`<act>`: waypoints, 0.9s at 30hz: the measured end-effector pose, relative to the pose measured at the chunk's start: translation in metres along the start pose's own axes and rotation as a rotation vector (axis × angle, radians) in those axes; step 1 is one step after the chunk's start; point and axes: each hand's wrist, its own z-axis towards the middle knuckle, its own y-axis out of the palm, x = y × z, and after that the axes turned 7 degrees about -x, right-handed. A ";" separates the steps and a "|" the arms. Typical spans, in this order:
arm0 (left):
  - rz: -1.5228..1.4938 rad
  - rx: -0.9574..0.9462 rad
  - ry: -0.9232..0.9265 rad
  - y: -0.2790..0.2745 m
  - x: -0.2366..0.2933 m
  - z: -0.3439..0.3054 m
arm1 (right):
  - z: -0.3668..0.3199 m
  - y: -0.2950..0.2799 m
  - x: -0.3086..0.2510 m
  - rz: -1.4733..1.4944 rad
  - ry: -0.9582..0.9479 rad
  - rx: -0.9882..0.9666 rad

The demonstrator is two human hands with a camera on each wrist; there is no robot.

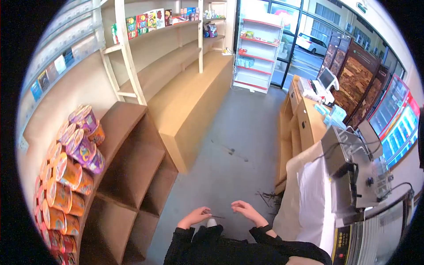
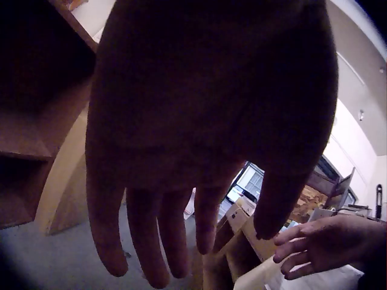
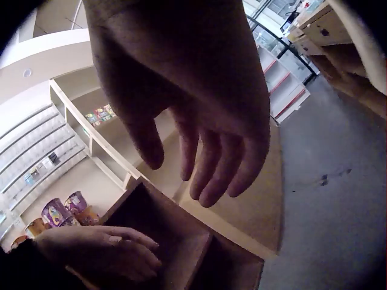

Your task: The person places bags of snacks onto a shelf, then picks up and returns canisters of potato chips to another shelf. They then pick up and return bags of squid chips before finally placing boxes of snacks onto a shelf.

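Observation:
My left hand (image 1: 196,217) is held in front of my body, low in the head view. Its fingers (image 2: 142,235) hang relaxed and slightly spread in the left wrist view, with nothing between them. Level with it, a short gap to the right, is my right hand (image 1: 249,213). The fingers (image 3: 221,163) of that hand are loosely bent and hold nothing. Both hands are over the grey floor (image 1: 207,176), apart from each other. Nearest on the left stands a brown cubby shelf (image 1: 132,154), with stacked instant noodle cups (image 1: 62,198) on its top.
A long wooden ledge (image 1: 194,97) runs beneath wall shelves holding snack packets (image 1: 150,21). On the right are a wooden counter (image 1: 311,121) and a cloth-covered table (image 1: 313,194) bearing metal equipment. Dark scraps (image 1: 268,198) lie beside its foot. A white rack (image 1: 258,53) stands by the glass door.

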 end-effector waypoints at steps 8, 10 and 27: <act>0.202 -0.027 -0.008 -0.108 0.019 0.095 | 0.111 -0.016 -0.086 -0.074 -0.117 -0.050; 0.183 -0.060 0.029 -0.117 0.028 0.125 | 0.127 -0.039 -0.093 0.014 -0.102 -0.053; 0.217 -0.203 0.053 -0.222 0.131 0.399 | 0.269 -0.337 -0.132 -0.133 -0.105 0.392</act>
